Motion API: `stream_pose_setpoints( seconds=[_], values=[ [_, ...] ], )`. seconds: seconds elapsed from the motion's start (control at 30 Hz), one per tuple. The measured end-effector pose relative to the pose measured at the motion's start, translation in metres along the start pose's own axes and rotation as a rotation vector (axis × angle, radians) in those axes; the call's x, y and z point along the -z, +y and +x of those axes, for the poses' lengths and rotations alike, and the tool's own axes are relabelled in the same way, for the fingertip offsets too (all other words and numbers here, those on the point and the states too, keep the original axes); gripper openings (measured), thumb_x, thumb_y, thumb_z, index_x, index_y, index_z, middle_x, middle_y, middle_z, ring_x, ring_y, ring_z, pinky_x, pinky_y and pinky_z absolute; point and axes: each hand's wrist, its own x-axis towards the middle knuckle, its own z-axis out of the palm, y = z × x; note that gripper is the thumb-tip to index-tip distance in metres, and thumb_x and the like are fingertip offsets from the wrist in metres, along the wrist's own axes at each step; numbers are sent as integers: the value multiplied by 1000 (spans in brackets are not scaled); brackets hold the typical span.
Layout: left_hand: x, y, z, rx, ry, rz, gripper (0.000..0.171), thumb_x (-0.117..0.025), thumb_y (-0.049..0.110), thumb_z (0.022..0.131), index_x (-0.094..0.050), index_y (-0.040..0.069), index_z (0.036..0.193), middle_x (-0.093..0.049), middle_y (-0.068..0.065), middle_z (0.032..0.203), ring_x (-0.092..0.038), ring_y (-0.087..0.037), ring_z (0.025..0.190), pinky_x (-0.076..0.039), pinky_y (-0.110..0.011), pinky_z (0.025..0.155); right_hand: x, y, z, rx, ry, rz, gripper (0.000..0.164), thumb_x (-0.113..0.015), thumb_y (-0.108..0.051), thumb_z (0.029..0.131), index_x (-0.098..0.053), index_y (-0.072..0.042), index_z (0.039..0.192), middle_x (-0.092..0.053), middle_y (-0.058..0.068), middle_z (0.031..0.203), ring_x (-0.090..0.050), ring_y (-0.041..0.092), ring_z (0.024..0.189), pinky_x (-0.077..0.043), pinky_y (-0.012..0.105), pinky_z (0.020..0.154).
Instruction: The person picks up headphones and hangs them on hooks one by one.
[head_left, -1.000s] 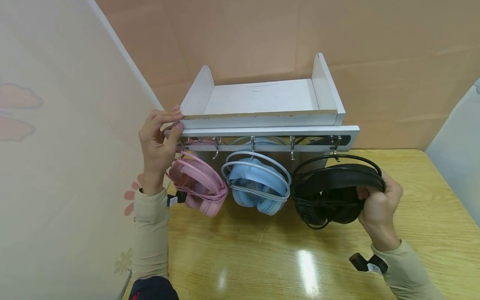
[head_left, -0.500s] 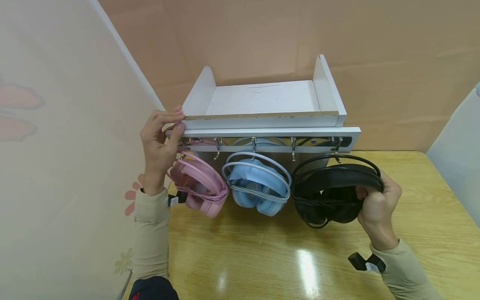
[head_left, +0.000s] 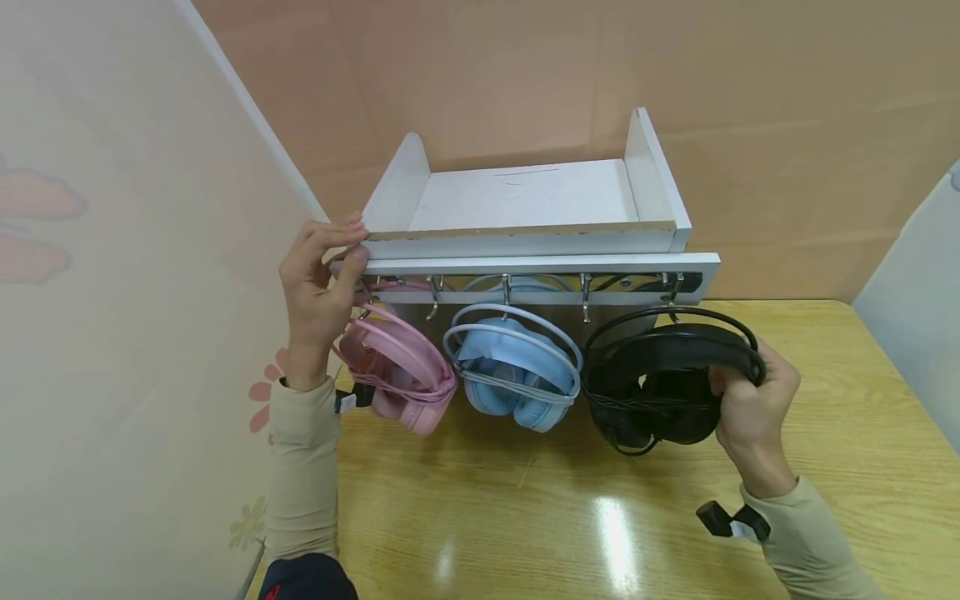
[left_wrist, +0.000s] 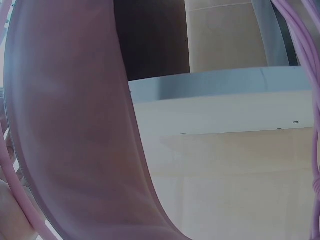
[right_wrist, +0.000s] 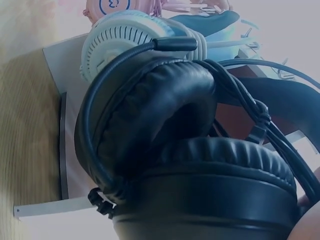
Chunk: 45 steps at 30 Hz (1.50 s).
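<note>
My right hand grips the right side of a pair of black headphones, whose thin outer band passes by the rightmost hook of a white rack; whether the hook bears it I cannot tell. Close up in the right wrist view are the black ear cushions, a microphone arm and a bundled cable. My left hand pinches the rack's left front corner between thumb and fingers. Just below it pink headphones hang from the leftmost hook; their headband fills much of the left wrist view. Light blue headphones hang from the middle hook.
The white rack has an open-topped shelf above its hook rail. Two bare hooks, one of them a metal hook, flank the blue headphones. A glossy wooden table lies below, with a light panel along the left.
My right hand and the black headphones have shifted very slightly to the left and up. The left hand stays on the rack corner.
</note>
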Motion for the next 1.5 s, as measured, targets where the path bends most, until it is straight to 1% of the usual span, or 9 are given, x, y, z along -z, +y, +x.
stream_pose_setpoints(
  seconds=[0.13,0.33,0.53,0.67,0.87,1.03,1.2,1.37,1.5],
  values=[
    [0,1,0,-1,2,2,12,-68,-9,92,-73,-16,101,-71,3,107,-74,-29,119,-64,-34,101,3,0,-2,-8,-23,-22,29,-54,21,94,-50,19,65,-50,6,53,-42,14,46,-31,22,43],
    [0,1,0,0,2,-6,12,-68,-9,92,-72,-16,101,-71,2,108,-73,-30,119,-64,-36,104,8,-1,-3,11,-84,-71,24,-57,26,89,-53,17,67,-58,6,56,-54,13,49,-43,19,47],
    [-1,0,0,0,4,-4,12,-68,-10,92,-73,-16,101,-71,2,107,-73,-30,119,-63,-39,105,9,-3,-3,-2,-129,-51,4,-64,27,87,-61,24,85,-73,9,73,-71,15,64,-62,18,63],
    [-1,0,0,-2,4,-6,12,-68,-10,92,-73,-16,101,-71,2,107,-73,-30,119,-63,-39,105,12,-5,-7,-10,-124,-81,12,-68,26,86,-62,27,96,-77,9,85,-75,15,75,-63,16,70],
    [-2,0,1,-6,6,-10,12,-68,-10,92,-72,-17,101,-71,1,106,-73,-30,119,-63,-39,106,19,-8,-9,-9,-153,-132,23,-67,25,85,-64,25,108,-76,7,90,-71,12,78,-60,12,69],
    [1,1,0,-8,3,-9,12,-69,-10,92,-72,-17,101,-70,0,106,-74,-29,119,-63,-37,104,25,-8,-8,3,-232,-121,25,-63,27,85,-62,25,110,-75,8,95,-70,13,83,-60,14,74],
    [5,2,1,3,-15,-5,12,-69,-12,92,-73,-17,102,-70,-4,106,-74,-29,120,-64,-36,103,30,-9,-8,-5,-278,-100,29,-60,30,84,-59,27,113,-71,10,103,-66,18,92,-58,18,84],
    [5,2,1,17,-18,-3,13,-69,-12,92,-73,-18,102,-70,-5,107,-74,-29,121,-65,-31,98,35,-11,-10,-38,-279,-90,31,-59,31,83,-58,26,114,-69,12,105,-64,20,96,-58,19,90],
    [4,1,0,19,-11,-6,13,-68,-12,92,-72,-18,102,-70,-4,107,-74,-29,121,-65,-31,99,39,-12,-11,-55,-280,-100,34,-59,31,83,-58,26,117,-70,11,108,-66,20,99,-58,19,93]
  ],
)
